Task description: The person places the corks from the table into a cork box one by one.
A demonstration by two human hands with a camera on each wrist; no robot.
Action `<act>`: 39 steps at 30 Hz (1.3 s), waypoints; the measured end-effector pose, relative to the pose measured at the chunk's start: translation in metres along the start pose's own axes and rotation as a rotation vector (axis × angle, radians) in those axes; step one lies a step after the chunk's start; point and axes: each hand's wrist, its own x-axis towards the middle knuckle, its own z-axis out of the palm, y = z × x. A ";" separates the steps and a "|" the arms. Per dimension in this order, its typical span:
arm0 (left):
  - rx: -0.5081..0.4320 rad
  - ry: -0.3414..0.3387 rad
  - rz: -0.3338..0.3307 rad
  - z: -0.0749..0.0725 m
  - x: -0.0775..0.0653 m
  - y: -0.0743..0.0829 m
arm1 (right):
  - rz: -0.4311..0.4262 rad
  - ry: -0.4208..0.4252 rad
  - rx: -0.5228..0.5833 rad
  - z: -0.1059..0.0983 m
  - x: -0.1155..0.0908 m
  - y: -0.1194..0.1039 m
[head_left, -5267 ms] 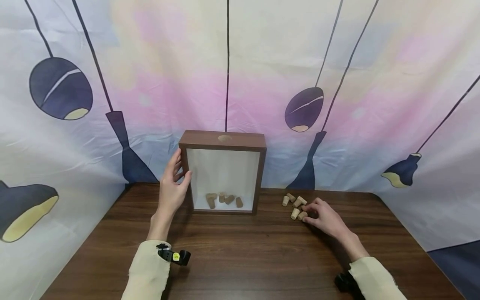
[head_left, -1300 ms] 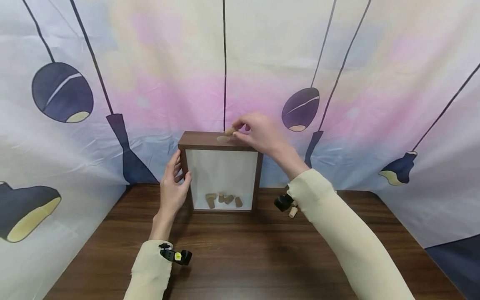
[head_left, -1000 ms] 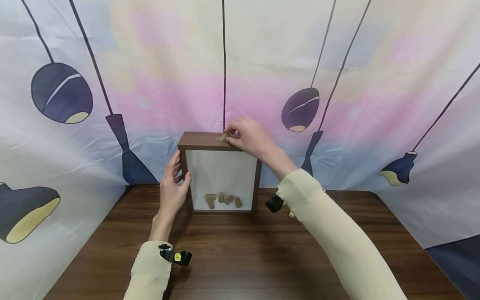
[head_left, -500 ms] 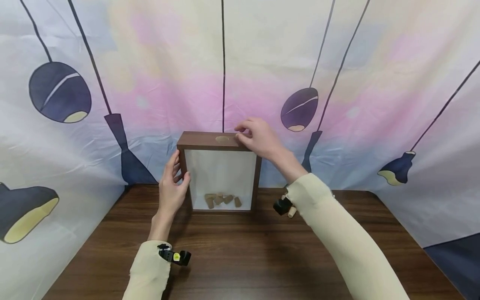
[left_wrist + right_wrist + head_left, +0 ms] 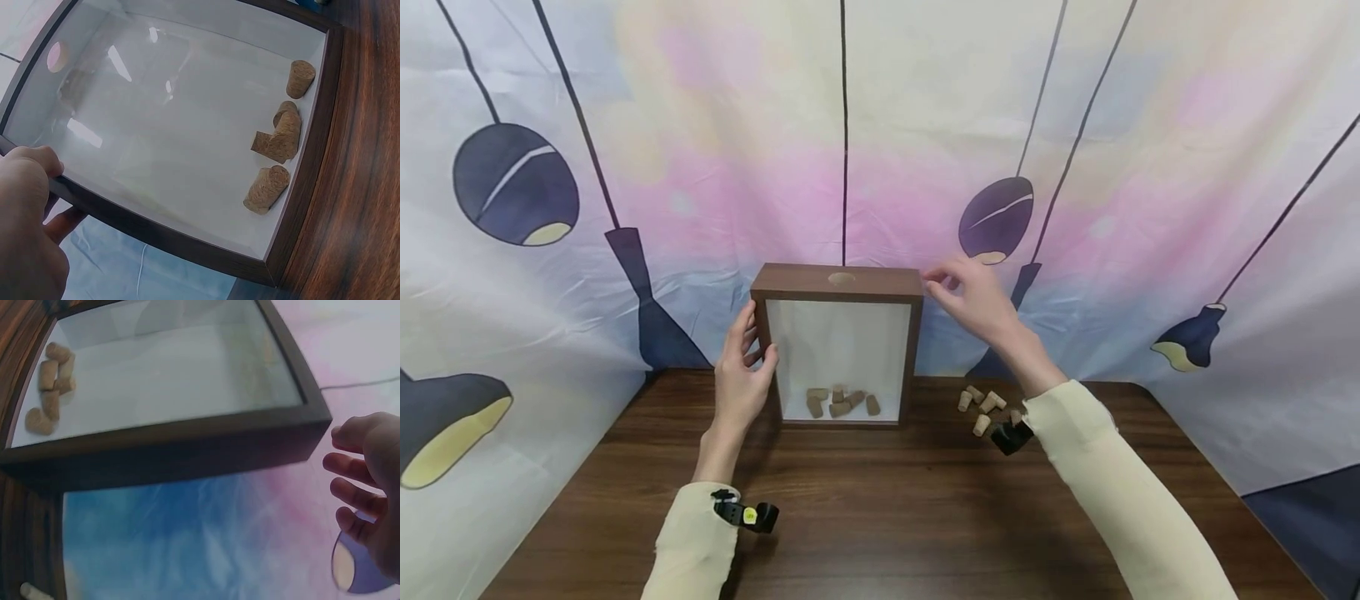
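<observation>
- My left hand point(image 5: 741, 392) grips the left side of the wooden box point(image 5: 790, 280), with the thumb on the front edge of the frame and the fingers round the side.
- My right hand point(image 5: 977, 300) holds nothing; its fingers are loosely bent and slightly spread, just beside the top right corner of the box and apart from it.
- The box stands upright on the brown table point(image 5: 880, 508), near the back edge, with its white inside facing me.
- A round hole point(image 5: 842, 278) shows in the top of the box, near the middle.
- Several corks point(image 5: 872, 405) lie inside, on the floor of the box; most are bunched together, some leaning on or touching each other, and one sits a little apart toward the right end.
- More loose corks point(image 5: 981, 425) lie in a small scattered group on the table, to the right of the box and below my right hand.
- I have a black camera point(image 5: 763, 517) on my left wrist, and another black camera point(image 5: 1011, 436) on my right wrist, which partly covers my view of that loose group.
- My sleeves point(image 5: 688, 546) are cream.
- Behind the table hangs a pastel cloth point(image 5: 737, 167) printed with dark hanging lamps point(image 5: 516, 185).
</observation>
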 end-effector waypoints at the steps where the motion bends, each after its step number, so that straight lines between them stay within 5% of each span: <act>1: 0.002 -0.003 -0.005 0.000 -0.001 -0.005 | 0.007 0.000 -0.004 0.000 -0.003 0.004; 16: -0.027 0.011 -0.022 0.002 -0.002 0.004 | 0.166 -0.071 -0.025 0.002 -0.064 0.056; 25: -0.028 -0.001 -0.033 0.001 -0.004 0.000 | 0.178 -0.132 -0.115 0.017 -0.112 0.091; 39: -0.028 -0.016 -0.029 0.001 -0.001 -0.005 | 0.382 -0.235 -0.164 0.039 -0.170 0.102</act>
